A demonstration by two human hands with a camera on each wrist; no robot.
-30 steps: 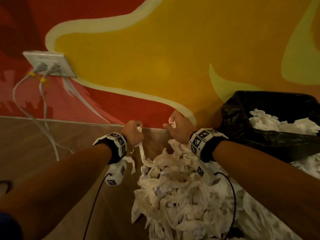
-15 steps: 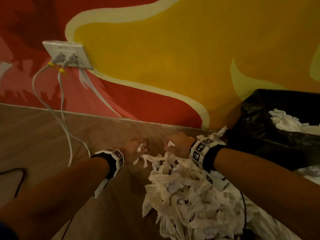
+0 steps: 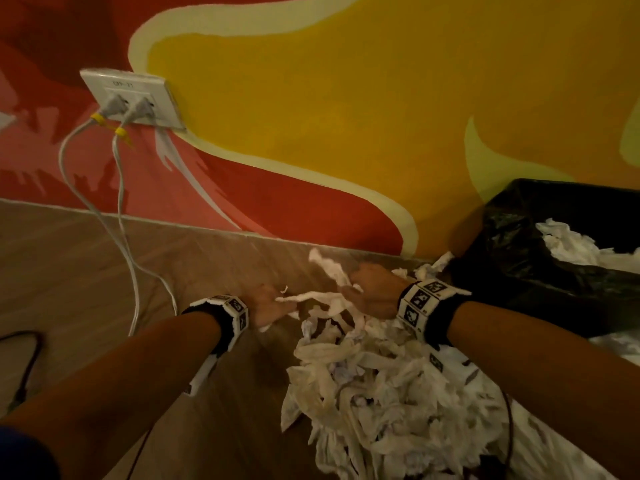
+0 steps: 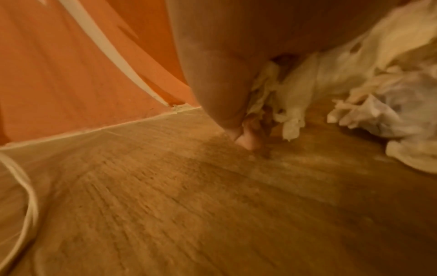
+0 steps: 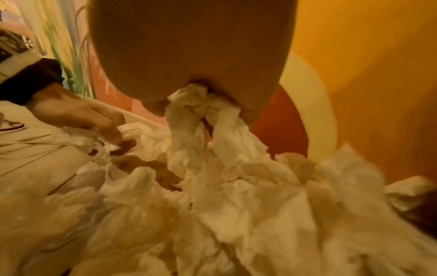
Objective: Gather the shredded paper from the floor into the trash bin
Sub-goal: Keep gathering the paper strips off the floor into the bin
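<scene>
We have brought both hands down from the base of the wall to the wooden plank floor (image 3: 104,271), at the far edge of the heap of crumpled white shredded paper strips (image 3: 374,393); a second ago they were up against the red and yellow painted wall (image 3: 311,116), so we have turned from stray pieces to the main heap; our left hand (image 3: 268,304) lies low on the floor, its fingers (image 5: 104,121) curled around a few strips at the heap's left edge; our right hand (image 3: 372,292) has its fingers closed around a bunch of strips that trails down into the heap; the black-bag-lined trash bin (image 3: 519,265) stands just right of the heap, against the wall, with some paper already inside; most of the paper is on the floor, so we judge the job far from done; next we would draw a double handful together and carry it right, over the bin's rim; loose strips may drop on the way; two white cables (image 3: 121,216) hang from the white wall socket (image 3: 131,98) to the left, well apart from the heap.
</scene>
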